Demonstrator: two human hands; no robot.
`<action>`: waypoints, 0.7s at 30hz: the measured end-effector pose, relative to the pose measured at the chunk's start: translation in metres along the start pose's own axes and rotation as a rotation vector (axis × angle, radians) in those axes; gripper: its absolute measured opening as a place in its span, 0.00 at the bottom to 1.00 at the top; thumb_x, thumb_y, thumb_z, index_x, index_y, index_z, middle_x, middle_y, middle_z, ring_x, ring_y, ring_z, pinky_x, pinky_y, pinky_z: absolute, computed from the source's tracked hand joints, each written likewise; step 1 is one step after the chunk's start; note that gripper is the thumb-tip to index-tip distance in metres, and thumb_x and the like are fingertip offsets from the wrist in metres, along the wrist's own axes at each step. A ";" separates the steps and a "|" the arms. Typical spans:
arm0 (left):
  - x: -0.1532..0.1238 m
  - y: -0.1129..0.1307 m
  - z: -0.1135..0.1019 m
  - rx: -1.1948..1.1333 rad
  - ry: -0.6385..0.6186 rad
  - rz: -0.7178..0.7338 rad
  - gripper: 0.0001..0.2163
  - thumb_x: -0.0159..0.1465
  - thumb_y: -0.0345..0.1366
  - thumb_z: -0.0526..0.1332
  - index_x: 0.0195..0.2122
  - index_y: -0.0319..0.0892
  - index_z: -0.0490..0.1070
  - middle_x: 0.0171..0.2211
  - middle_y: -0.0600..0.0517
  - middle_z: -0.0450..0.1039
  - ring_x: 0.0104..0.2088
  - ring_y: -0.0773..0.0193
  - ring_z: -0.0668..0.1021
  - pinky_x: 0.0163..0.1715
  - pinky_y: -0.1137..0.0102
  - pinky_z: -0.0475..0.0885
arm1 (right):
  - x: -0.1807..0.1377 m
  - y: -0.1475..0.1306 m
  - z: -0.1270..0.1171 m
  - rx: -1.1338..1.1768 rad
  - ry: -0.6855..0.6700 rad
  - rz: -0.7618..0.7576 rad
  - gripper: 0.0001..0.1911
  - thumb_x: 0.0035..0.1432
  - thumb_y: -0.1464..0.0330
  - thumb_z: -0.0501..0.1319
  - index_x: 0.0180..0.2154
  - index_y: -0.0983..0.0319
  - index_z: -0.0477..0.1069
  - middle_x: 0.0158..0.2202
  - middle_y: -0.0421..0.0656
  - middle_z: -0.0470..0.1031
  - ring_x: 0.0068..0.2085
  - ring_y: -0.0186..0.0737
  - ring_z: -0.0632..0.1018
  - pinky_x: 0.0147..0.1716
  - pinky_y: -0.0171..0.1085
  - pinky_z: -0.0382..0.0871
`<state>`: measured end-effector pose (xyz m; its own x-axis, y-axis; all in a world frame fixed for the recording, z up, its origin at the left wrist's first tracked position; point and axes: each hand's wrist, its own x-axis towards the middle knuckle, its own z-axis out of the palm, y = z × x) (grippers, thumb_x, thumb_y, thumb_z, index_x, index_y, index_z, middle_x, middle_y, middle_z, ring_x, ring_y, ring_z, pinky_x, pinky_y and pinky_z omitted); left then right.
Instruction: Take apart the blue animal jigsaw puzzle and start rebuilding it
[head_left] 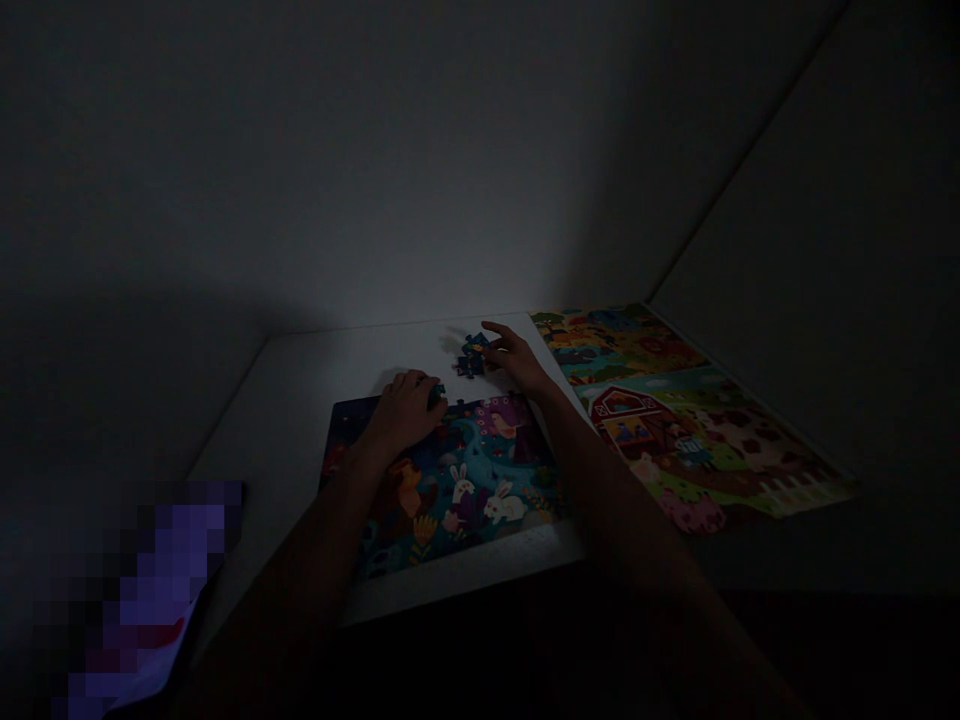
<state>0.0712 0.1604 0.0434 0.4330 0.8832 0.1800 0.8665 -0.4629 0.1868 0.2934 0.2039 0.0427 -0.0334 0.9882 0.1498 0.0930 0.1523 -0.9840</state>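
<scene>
A partly assembled jigsaw puzzle (465, 455) with white rabbits, a fox-like animal and a pink bird lies on the white table. My left hand (409, 405) rests over its far edge, fingers curled around a dark puzzle piece (436, 394). Beyond that edge, my right hand (516, 360) has its thumb and index finger at a dark blue puzzle piece (477, 344). Just below this piece are more loose puzzle pieces (469, 366), touching or overlapping; the dim light hides which. My forearms cover parts of the puzzle's left and right sides.
Two finished-looking picture puzzles lie at the right: a farm scene (675, 440) and, behind it, an animal scene (615, 340). The white table (292, 390) meets a wall (450, 200) at the back. A lit, pixelated screen-like object (157, 600) is at lower left.
</scene>
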 end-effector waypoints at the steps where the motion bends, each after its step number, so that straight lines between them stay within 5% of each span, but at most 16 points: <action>1: 0.000 -0.001 0.000 -0.005 0.000 0.003 0.16 0.65 0.42 0.55 0.50 0.41 0.71 0.50 0.41 0.70 0.52 0.48 0.71 0.53 0.55 0.66 | 0.000 0.000 0.000 -0.013 0.002 0.003 0.26 0.50 0.67 0.63 0.53 0.59 0.67 0.27 0.35 0.70 0.28 0.34 0.74 0.31 0.35 0.70; 13: 0.001 -0.004 0.005 -0.093 0.031 -0.081 0.13 0.60 0.35 0.57 0.46 0.44 0.72 0.48 0.44 0.70 0.52 0.47 0.70 0.52 0.53 0.66 | 0.005 0.013 0.002 -0.147 0.056 0.045 0.18 0.50 0.61 0.64 0.42 0.61 0.69 0.23 0.36 0.72 0.23 0.34 0.73 0.25 0.32 0.65; 21: 0.003 0.001 0.002 -0.151 0.018 -0.120 0.12 0.60 0.33 0.57 0.45 0.42 0.71 0.47 0.42 0.70 0.52 0.46 0.70 0.52 0.53 0.65 | 0.003 0.012 0.010 -0.252 0.077 0.091 0.11 0.53 0.67 0.63 0.40 0.63 0.69 0.26 0.39 0.75 0.26 0.34 0.74 0.26 0.31 0.65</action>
<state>0.0740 0.1623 0.0422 0.3226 0.9320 0.1650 0.8642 -0.3611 0.3504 0.2841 0.2088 0.0308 0.0616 0.9951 0.0780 0.3370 0.0528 -0.9400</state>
